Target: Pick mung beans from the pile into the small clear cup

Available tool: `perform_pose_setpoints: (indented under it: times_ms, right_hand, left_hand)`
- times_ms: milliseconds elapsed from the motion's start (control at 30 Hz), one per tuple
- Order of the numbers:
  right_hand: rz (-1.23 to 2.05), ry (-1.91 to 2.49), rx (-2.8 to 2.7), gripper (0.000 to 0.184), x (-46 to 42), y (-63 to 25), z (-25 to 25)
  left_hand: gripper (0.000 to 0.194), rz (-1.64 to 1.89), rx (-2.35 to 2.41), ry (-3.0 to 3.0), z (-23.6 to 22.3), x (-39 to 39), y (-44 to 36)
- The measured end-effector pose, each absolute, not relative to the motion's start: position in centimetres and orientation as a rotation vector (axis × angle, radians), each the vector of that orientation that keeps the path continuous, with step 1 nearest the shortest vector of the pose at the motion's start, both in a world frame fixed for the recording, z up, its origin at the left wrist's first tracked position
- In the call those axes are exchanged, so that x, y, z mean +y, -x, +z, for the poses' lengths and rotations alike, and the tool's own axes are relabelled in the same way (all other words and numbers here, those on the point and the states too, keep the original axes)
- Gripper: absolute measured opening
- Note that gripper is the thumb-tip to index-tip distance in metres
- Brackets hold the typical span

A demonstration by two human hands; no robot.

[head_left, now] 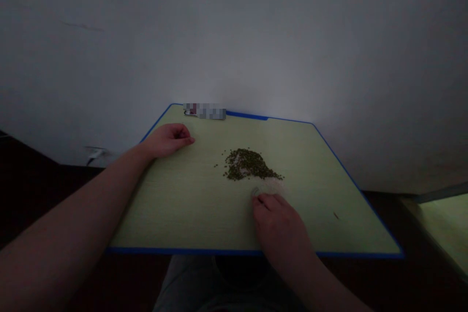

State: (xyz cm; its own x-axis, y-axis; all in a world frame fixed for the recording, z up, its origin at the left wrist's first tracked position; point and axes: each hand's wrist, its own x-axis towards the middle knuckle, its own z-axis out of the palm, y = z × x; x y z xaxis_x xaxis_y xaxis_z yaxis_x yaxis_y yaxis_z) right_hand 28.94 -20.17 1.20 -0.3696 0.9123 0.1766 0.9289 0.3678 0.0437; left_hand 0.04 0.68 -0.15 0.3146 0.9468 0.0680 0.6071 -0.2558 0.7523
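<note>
A pile of small dark green beans or seeds [250,162] lies on the pale yellow-green tabletop [190,204], with lighter patches showing among them. My left hand [168,140] rests on its side near the table's left edge, fingers curled loosely, and nothing shows in it. Just below the pile, my right hand [280,222] is closed, thumb and fingers pinched together. A small clear, shiny thing [255,191] shows at its fingertips; its kind is too faint to tell. Beside those fingers spreads a pale whitish patch [273,185], perhaps fine grains, touching the pile's lower right.
A phone-like flat object [204,113], partly blurred out, lies at the table's far left. Blue edging [183,251] runs round the table, which stands by a grey wall [234,34]. A small brown sliver [336,216] lies at the right. My legs are under the near edge.
</note>
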Motion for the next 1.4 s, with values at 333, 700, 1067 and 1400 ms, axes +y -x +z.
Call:
perform_pose_setpoints:
  times_ms: [333, 700, 1067, 1400]
  right_hand:
    - [-0.2, 1.697, -2.509, 0.024, -18.2, -27.7, 1.0]
    - [-0.245, 1.806, -2.435, 0.026, -19.3, -29.8, 0.8]
    - [-0.332, 1.797, -2.353, 0.025, -19.8, -32.4, 0.3]
    - [-0.434, 1.52, -2.214, 0.027, -20.6, -33.6, -0.4]
  left_hand:
    - [0.026, 0.707, 1.362, -1.991, -0.5, 0.8, 0.3]
    - [0.027, 0.717, 1.36, -1.952, -0.5, 0.7, 0.1]
    - [0.028, 0.657, 1.388, -2.026, -0.2, 0.6, 0.1]
    - [0.028, 0.669, 1.369, -1.993, -0.2, 0.6, 0.0]
